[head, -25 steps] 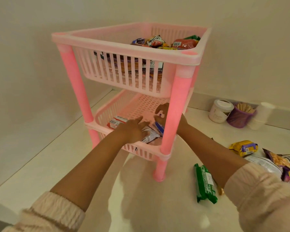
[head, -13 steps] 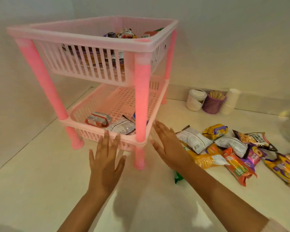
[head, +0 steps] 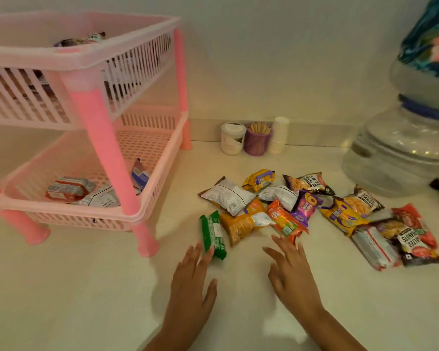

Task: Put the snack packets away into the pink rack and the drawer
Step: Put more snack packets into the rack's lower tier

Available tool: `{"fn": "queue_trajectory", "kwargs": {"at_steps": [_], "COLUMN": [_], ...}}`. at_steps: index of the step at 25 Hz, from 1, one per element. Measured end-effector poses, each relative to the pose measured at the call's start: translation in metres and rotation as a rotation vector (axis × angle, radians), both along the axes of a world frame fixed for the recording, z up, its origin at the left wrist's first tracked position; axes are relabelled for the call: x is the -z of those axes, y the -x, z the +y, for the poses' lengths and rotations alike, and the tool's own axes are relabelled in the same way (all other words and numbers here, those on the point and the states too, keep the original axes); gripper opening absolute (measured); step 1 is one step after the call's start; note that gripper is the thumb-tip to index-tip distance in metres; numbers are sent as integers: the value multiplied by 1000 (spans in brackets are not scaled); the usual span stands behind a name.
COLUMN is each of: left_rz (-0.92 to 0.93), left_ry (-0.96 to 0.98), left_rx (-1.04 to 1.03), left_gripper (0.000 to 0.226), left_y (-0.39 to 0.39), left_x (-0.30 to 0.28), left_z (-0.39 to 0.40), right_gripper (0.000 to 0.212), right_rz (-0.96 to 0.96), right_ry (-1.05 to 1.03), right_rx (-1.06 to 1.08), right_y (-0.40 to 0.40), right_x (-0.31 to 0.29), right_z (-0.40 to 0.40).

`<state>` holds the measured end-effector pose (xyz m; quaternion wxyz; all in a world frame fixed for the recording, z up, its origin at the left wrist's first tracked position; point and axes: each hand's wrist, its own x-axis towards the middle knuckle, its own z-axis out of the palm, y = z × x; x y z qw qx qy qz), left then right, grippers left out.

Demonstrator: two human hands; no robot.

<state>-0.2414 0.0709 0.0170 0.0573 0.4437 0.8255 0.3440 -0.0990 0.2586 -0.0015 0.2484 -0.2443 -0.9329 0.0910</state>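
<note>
The pink two-tier rack [head: 104,138] stands at the left. Its lower basket holds a red packet [head: 69,188], a white packet [head: 102,197] and a blue one [head: 139,173]; more packets lie in the top basket. Several snack packets lie in a heap on the counter at the right, among them a green packet [head: 212,234], an orange one [head: 285,222] and a white one [head: 228,196]. My left hand [head: 192,282] is flat with straight fingers, its tips at the green packet's near end. My right hand [head: 290,272] is spread open just short of the orange packet. Both hands hold nothing.
A white jar [head: 232,138], a purple cup of wooden sticks [head: 257,139] and a stack of white cups [head: 279,138] stand by the back wall. A large clear water jar [head: 401,148] with a patterned cloth on top stands at the right.
Both hands have come out of the rack's lower basket, left the packets there, and moved right across the counter to the heap. The view has swung right.
</note>
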Motion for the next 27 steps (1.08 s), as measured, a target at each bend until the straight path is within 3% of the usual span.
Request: {"fn": "queue_trajectory", "kwargs": {"at_steps": [3,6,10,17,20,23,27], "left_rz": [139,232,183,125,327,321,198], "left_ry": [-45,68,118,-117,-163,-66,259], "left_rx": [78,45,-140,-215,-65,-109,-166], "left_gripper": [61,64,76,74,65,67,92], "left_y": [-7,1,11,11,24,57,94], "left_x": [-3,0,14,26,12,-16,-25], "left_z": [34,68,82,80,95,135,187], "right_gripper": [40,39,50,55,50,49,50], "right_rz": [-35,-39,-60,-151,-95,-58,-35], "right_ry": [28,69,79,51,113,113,104], "right_rx": [197,324,172,-23,-44,-64,-60], "right_y": [-31,-47,-48,-11,-1,0,1], "right_x": [2,0,1,-1,-2,1,3], "right_z": [30,59,76,86,91,93,95]}}
